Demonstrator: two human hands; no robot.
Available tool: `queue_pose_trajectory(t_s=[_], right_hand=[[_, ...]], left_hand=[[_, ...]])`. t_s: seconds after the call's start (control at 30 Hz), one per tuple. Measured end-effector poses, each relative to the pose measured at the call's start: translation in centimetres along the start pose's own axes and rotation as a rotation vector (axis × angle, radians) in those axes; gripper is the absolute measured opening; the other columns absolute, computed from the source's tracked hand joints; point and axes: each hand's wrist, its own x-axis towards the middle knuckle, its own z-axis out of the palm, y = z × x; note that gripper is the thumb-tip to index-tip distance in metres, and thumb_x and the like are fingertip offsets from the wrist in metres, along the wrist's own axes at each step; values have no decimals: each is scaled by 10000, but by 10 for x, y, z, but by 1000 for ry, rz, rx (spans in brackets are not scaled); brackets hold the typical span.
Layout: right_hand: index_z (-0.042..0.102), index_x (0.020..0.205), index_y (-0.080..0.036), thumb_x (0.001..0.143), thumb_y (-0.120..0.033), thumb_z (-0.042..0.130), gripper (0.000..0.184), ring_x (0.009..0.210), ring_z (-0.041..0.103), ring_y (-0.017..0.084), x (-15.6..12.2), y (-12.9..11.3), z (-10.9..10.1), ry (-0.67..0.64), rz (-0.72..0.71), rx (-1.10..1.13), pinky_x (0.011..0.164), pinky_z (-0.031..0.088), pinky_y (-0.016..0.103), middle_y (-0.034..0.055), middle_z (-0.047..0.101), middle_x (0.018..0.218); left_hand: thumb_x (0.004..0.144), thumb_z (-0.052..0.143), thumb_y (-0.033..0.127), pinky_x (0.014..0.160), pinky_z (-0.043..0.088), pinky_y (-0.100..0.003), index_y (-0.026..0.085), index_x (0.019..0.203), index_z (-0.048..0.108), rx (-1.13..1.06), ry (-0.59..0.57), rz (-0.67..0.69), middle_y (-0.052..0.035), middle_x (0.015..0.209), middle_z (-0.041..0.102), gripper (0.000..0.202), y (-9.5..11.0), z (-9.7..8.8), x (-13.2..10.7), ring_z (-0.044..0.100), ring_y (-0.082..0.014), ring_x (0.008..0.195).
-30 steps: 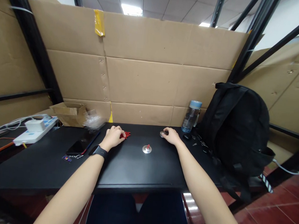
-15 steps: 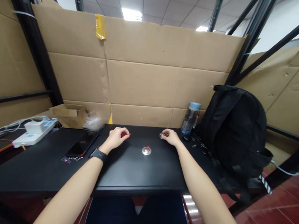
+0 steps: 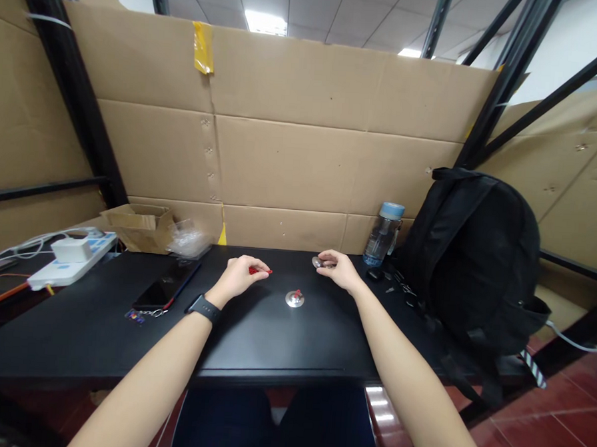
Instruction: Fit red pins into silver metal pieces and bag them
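My left hand (image 3: 243, 276), with a dark watch (image 3: 203, 307) on its wrist, pinches a small red piece (image 3: 254, 271) above the table. Across from it, my right hand (image 3: 340, 271) grips a small, shiny round disc (image 3: 317, 262) between thumb and fingers; the disc is tilted and partly covered by the fingers. Between the hands, nearer to me, another shiny disc (image 3: 291, 304) lies flat on the black table (image 3: 292, 346). A small red part (image 3: 297, 293) stands up from its middle. Whether the discs are clear plastic or metal, I cannot tell.
On the right stand a blue-lidded water bottle (image 3: 384, 235) and a black backpack (image 3: 481, 260), with keys (image 3: 408, 288) beside them. A phone (image 3: 165, 286), a cardboard box (image 3: 141, 228), a plastic bag (image 3: 187, 241) and a power strip (image 3: 73, 265) are on the left. Cardboard walls (image 3: 281, 162) surround the table.
My left hand has moved a little to the right with the red piece. In my right hand the disc has shifted slightly left and away from me, showing more of its face.
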Motion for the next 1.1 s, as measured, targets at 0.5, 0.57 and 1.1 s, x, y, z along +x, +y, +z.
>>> queue_pose_trajectory(t_s=[0.5, 0.57, 1.1], right_hand=[[640, 1148, -247, 762, -306, 803, 423, 1119, 695, 236, -49, -78, 91, -53, -238, 161, 841, 544, 345, 89, 705, 1246], [643, 1135, -245, 760, -311, 807, 414, 1125, 696, 242, -49, -78, 90, -53, -247, 155, 842, 546, 349, 92, 700, 1259], [644, 1145, -250, 753, -294, 830, 437, 1094, 720, 249, -47, -75, 87, -91, -281, 113, 812, 542, 331, 76, 737, 1190]], left_hand=[[901, 662, 429, 1019, 431, -442, 280, 911, 774, 0, 141, 89, -48, 1190, 646, 186, 25, 22, 0, 533, -274, 1172], [898, 668, 418, 1024, 435, -430, 273, 899, 771, -38, 143, 92, -46, 1192, 635, 178, 26, 22, -1, 534, -267, 1172], [897, 664, 363, 972, 432, -430, 251, 863, 757, 60, 177, 101, -53, 1144, 646, 150, 39, 19, -6, 539, -268, 1130]])
